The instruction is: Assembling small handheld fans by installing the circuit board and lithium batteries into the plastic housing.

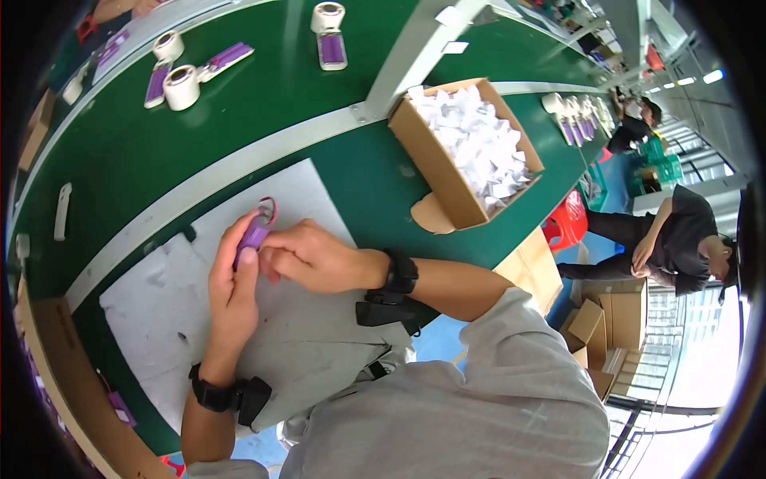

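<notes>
My left hand (231, 291) is wrapped round a small purple battery pack (254, 232), its thumb pressed along the side. A short red wire (273, 209) loops up from the far end of the pack, beside a greyish tip. My right hand (315, 257) is closed right beside the pack, fingers curled and pinched together at its right side. Whatever lies between those right fingers is hidden. Both hands are above a pale, stained work sheet (159, 299) on the green table (343, 180).
An open cardboard box (423, 168) of folded white pieces stands at the right, near a metal post (407, 60). White rolls with purple packs (331, 49) lie beyond the metal rail (239, 172). Another cardboard box (88, 383) edges the left. A person (678, 239) sits at the right.
</notes>
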`<control>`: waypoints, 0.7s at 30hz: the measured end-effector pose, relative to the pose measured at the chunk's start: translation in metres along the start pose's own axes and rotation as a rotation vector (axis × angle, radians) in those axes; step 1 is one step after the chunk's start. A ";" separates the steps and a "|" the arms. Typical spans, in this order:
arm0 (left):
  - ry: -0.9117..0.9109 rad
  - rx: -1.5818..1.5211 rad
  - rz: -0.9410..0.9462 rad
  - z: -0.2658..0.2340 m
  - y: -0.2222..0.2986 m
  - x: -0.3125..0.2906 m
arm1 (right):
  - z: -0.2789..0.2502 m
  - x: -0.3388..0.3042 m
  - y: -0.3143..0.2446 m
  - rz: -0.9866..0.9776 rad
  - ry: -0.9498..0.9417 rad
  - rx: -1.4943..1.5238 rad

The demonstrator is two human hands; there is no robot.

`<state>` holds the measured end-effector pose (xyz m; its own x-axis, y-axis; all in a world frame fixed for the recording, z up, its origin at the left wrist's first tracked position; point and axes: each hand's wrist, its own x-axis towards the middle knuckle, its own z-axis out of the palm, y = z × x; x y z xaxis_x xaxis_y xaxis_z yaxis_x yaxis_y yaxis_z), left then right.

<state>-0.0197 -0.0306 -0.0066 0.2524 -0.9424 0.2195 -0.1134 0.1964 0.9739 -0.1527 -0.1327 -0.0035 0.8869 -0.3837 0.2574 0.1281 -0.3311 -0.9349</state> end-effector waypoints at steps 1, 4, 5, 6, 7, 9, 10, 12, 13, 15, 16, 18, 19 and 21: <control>-0.010 -0.008 -0.003 0.001 0.010 0.000 | -0.004 -0.002 -0.008 -0.005 0.014 -0.022; -0.026 -0.029 -0.044 0.000 0.011 0.002 | -0.007 -0.002 -0.007 0.035 0.002 -0.044; -0.015 -0.034 -0.039 0.001 0.009 0.003 | -0.007 -0.001 -0.007 0.033 0.003 -0.041; -0.005 -0.038 -0.033 0.002 0.008 0.003 | -0.007 0.000 -0.007 0.046 0.002 -0.047; 0.004 -0.041 -0.026 0.002 0.008 0.004 | -0.007 0.001 -0.008 0.057 0.002 -0.053; 0.007 -0.031 -0.025 0.003 0.005 0.003 | -0.007 -0.001 -0.007 0.069 0.006 -0.057; 0.012 -0.024 -0.023 0.003 0.004 0.002 | -0.007 -0.002 -0.006 0.057 0.009 -0.052; 0.009 -0.017 -0.017 0.004 0.003 0.003 | -0.008 -0.003 -0.005 0.033 0.016 -0.044; 0.011 -0.027 -0.026 0.003 0.004 0.002 | -0.007 -0.004 -0.004 0.030 0.017 -0.040; 0.013 -0.049 -0.044 0.002 0.006 0.001 | -0.005 -0.004 -0.004 0.027 0.011 -0.032; 0.012 -0.044 -0.044 0.002 0.006 0.000 | -0.005 -0.004 -0.004 0.025 0.007 -0.028; 0.032 -0.060 -0.055 0.001 0.003 -0.001 | -0.005 -0.004 -0.005 0.029 0.003 -0.026; 0.041 -0.070 -0.061 0.001 0.002 -0.001 | -0.005 -0.004 -0.006 0.036 -0.003 -0.026; 0.034 -0.058 -0.058 0.001 0.002 -0.001 | -0.006 -0.004 -0.007 0.042 -0.009 -0.022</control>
<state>-0.0208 -0.0299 -0.0046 0.2892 -0.9432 0.1635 -0.0418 0.1582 0.9865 -0.1599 -0.1340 0.0031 0.8952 -0.3901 0.2157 0.0809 -0.3338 -0.9392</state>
